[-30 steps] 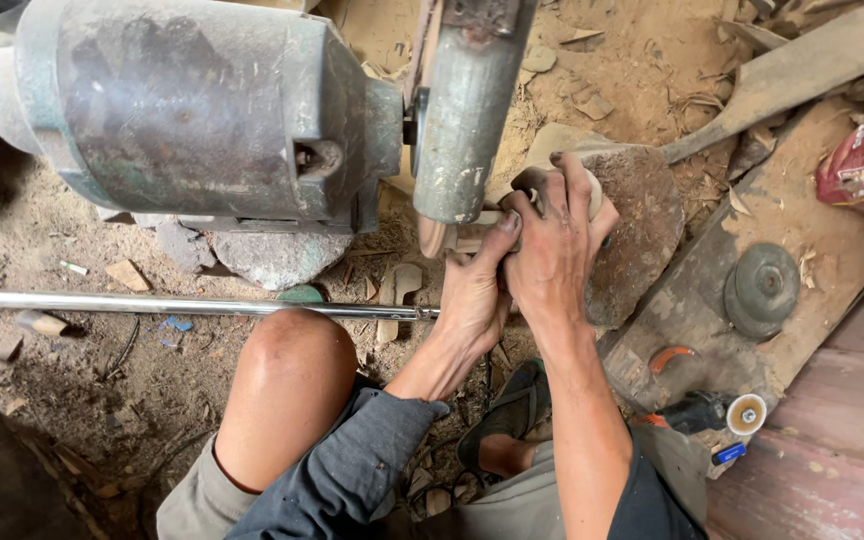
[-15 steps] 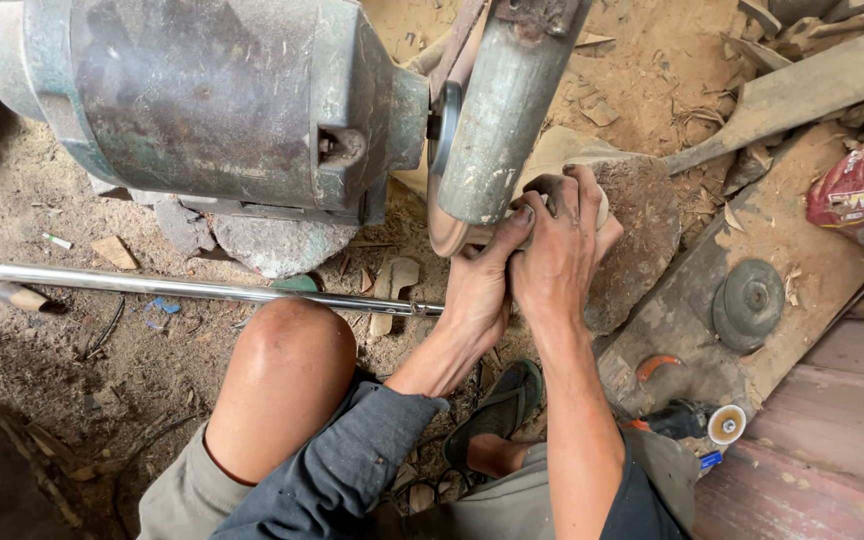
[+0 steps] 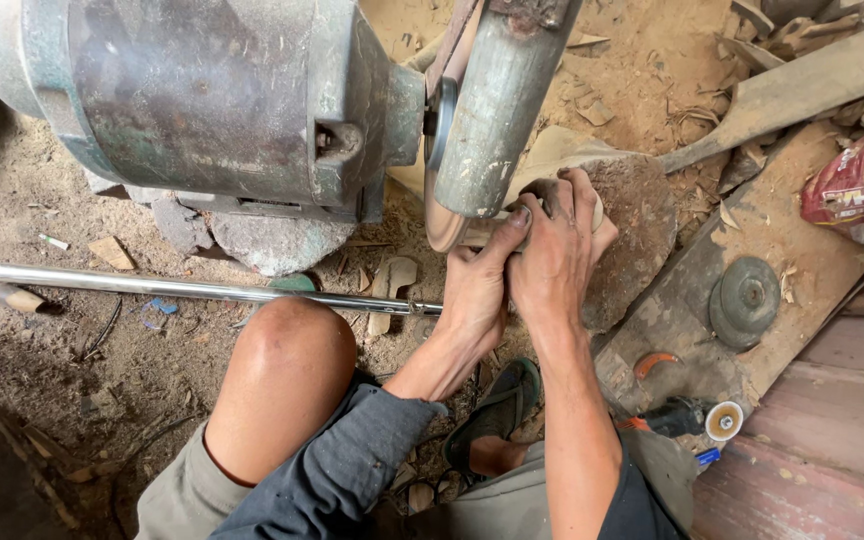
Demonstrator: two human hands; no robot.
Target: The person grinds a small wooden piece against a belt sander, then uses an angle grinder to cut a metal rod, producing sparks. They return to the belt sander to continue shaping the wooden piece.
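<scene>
Two hands, left hand point(image 3: 477, 290) and right hand point(image 3: 552, 250), grip one workpiece point(image 3: 597, 212) at one disc point(image 3: 439, 190).

My one camera sits on my head, looking steeply down and close over my bare knee point(image 3: 282, 365) at my left hand point(image 3: 474, 290) and right hand point(image 3: 555, 250) beside the grinder motor point(image 3: 222, 100) on the dirt floor point(image 3: 42, 330).

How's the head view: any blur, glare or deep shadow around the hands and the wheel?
Head view: daylight, even and soft; both hands sharp, no motion blur. Wheel edge catches a pale sheen, its face mostly hidden under the guard. Motor shades the ground beneath. Bottom left corner dark. Rod glints mildly.
</scene>
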